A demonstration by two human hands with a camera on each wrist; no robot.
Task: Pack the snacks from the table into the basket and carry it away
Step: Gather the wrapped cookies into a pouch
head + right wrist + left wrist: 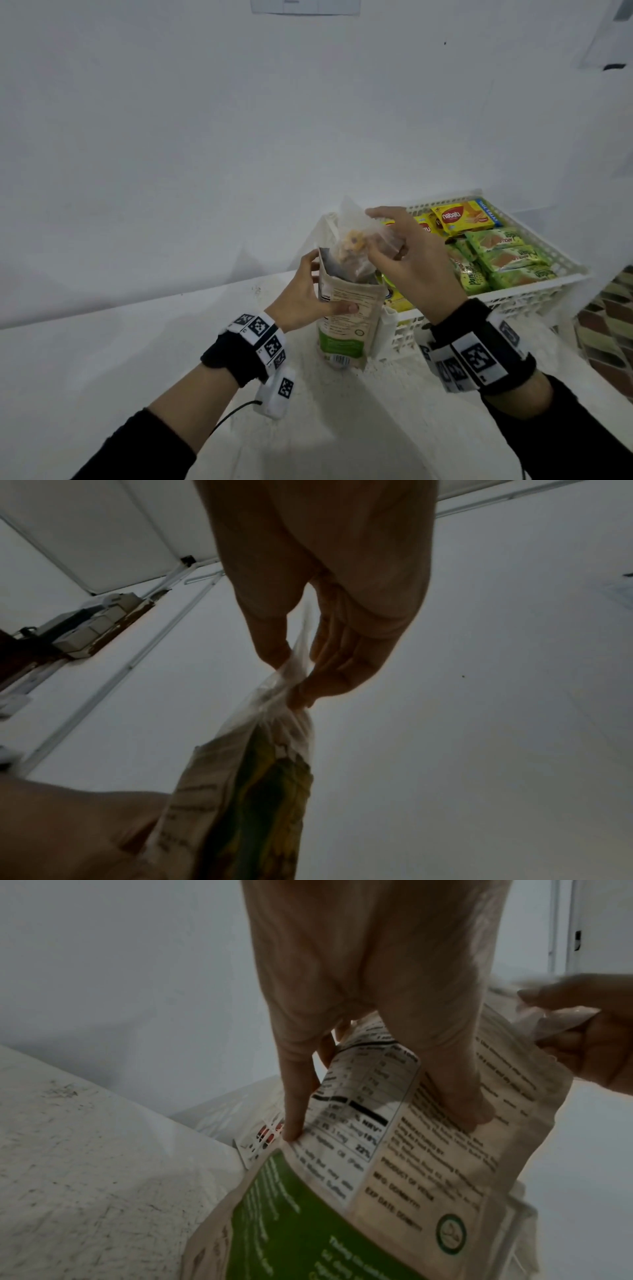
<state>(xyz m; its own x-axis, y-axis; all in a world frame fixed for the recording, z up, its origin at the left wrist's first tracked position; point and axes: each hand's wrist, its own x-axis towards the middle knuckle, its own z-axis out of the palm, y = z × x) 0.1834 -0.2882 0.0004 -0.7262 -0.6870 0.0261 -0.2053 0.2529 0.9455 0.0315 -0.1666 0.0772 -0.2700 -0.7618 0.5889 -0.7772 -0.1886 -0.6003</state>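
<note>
Kraft-paper snack pouch stands upright on white counter, just beside basket at counter's right end. L hand clamped round pouch's upper part. R hand pinches clear inner bag protruding from pouch mouth. Basket holds green and yellow snack packs.

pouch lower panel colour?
Green, on a beige pouch; clearest in the left wrist view.
</note>
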